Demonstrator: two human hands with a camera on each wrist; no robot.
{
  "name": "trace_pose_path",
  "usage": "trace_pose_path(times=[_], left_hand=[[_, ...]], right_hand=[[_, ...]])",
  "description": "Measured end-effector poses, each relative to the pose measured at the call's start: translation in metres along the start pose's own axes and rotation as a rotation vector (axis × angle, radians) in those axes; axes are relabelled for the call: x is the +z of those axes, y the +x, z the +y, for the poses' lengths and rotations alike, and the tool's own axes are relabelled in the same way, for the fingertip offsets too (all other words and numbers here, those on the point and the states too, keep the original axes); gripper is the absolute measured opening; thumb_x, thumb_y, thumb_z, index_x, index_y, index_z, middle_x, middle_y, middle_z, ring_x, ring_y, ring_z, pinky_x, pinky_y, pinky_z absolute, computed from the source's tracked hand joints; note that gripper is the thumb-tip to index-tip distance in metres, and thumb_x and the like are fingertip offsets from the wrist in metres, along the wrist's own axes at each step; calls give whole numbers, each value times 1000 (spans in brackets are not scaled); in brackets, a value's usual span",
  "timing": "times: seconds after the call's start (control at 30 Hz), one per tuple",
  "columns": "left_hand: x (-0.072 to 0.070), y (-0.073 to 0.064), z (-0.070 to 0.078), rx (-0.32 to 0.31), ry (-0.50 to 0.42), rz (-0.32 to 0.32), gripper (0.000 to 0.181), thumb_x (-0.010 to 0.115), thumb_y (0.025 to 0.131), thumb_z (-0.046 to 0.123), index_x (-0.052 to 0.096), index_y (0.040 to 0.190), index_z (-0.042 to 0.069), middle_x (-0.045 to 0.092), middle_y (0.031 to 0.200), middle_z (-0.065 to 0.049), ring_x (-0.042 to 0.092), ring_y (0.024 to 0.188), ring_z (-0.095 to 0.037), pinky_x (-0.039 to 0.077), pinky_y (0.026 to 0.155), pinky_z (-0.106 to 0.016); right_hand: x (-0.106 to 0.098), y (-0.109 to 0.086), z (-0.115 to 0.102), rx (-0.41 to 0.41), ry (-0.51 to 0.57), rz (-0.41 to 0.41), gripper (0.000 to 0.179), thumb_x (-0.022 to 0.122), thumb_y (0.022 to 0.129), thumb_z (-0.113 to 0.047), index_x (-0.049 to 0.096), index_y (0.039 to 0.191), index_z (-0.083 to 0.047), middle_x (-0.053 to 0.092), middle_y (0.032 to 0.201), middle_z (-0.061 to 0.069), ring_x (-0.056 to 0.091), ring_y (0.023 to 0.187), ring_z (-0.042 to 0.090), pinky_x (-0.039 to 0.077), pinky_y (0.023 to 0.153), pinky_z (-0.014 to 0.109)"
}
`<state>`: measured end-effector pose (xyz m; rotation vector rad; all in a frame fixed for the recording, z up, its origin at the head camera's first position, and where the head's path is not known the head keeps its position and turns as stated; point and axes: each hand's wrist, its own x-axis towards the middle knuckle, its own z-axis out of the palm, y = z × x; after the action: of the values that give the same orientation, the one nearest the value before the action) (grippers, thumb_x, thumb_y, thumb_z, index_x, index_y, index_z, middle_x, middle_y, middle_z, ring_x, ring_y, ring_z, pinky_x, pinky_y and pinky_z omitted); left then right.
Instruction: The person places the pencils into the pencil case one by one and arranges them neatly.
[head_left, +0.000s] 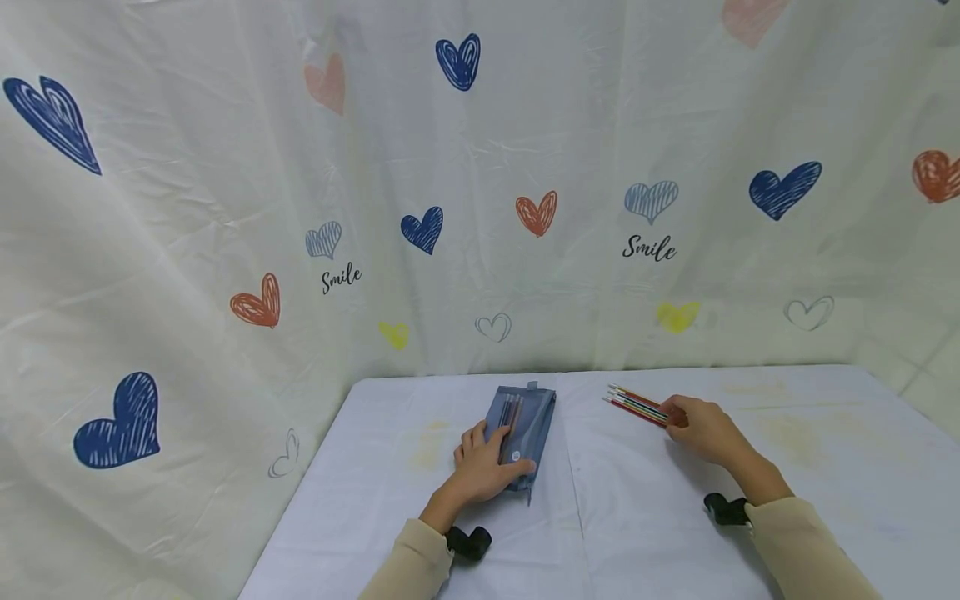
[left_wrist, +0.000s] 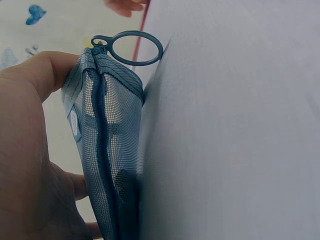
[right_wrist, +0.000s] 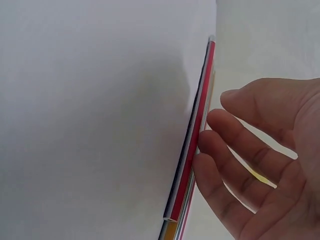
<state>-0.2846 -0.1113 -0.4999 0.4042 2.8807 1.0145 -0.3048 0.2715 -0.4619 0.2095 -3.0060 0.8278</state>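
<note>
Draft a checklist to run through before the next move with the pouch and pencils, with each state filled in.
1. Pouch lying on the table: ok.
2. Left hand on the pouch: ok, thumb and fingers spread across it.
3. Pencils kept together: ok, side by side in a bundle.
4. Right hand gripping the pencils firmly: cannot tell; fingertips are at them.
5. Zip fully open: cannot tell, its whole length isn't visible.
6. Pencils at the pouch: not ok, they're apart.
</note>
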Motion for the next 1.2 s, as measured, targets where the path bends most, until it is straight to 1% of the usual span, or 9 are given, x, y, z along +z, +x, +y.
trace_pose_path(times=[0.17, 0.27, 0.47, 0.57, 0.7, 0.87, 0.93, 1.2], left_hand=[[0, 0, 0, -6, 12, -2, 89, 63, 87, 68, 42, 157, 17, 19, 166, -22, 20, 150, -40, 19, 113, -66], [0, 0, 0, -6, 17, 0, 89, 64, 86, 68, 41, 157, 17, 20, 166, -22, 20, 150, -40, 19, 112, -66], [0, 0, 0, -11, 10, -5, 89, 63, 87, 67, 41, 157, 17, 19, 166, -22, 20, 150, -40, 19, 113, -66], [-2, -2, 3, -13, 6, -7, 88, 63, 87, 67, 42, 157, 17, 19, 166, -22, 20, 150, -40, 19, 113, -66], [-2, -3, 5, -13, 3, -3, 87, 64, 87, 65, 42, 156, 17, 20, 166, -23, 21, 149, -41, 19, 112, -66], [-2, -3, 5, -13, -1, -2, 86, 65, 88, 64, 43, 156, 17, 20, 166, -23, 21, 149, -41, 19, 112, -66], [-2, -3, 5, -12, -1, -2, 85, 65, 88, 64, 43, 156, 17, 20, 166, -23, 21, 149, -41, 18, 113, -66], [-2, -3, 4, -12, 3, -3, 86, 64, 88, 64, 42, 156, 17, 20, 166, -23, 20, 150, -41, 19, 113, -67]], right_hand=[[1, 1, 1, -13, -38, 3, 30, 69, 90, -2, 65, 119, 4, 70, 99, 15, 60, 87, 25, 54, 77, 45], [1, 1, 2, -25, -49, -10, 28, 69, 89, 0, 66, 117, 3, 70, 98, 14, 60, 86, 25, 54, 78, 46], [1, 2, 5, -63, -55, -40, 24, 68, 87, 3, 67, 110, -2, 68, 92, 10, 58, 82, 24, 49, 71, 40], [3, 2, 7, -62, -49, -51, 24, 68, 86, 3, 67, 110, -3, 67, 91, 8, 56, 81, 23, 49, 70, 38], [5, 3, 8, -73, -49, -55, 25, 68, 85, 3, 68, 109, -4, 67, 91, 8, 57, 81, 22, 49, 71, 38], [4, 1, 6, -98, -56, -54, 23, 67, 83, 4, 68, 105, -5, 64, 88, 6, 55, 78, 21, 45, 68, 35], [4, 0, 4, -101, -58, -59, 22, 67, 83, 4, 67, 103, -6, 63, 86, 5, 54, 77, 20, 44, 67, 34], [6, -1, 4, -95, -82, -85, 23, 70, 80, 2, 66, 100, -8, 62, 83, 2, 53, 73, 18, 42, 64, 32]])
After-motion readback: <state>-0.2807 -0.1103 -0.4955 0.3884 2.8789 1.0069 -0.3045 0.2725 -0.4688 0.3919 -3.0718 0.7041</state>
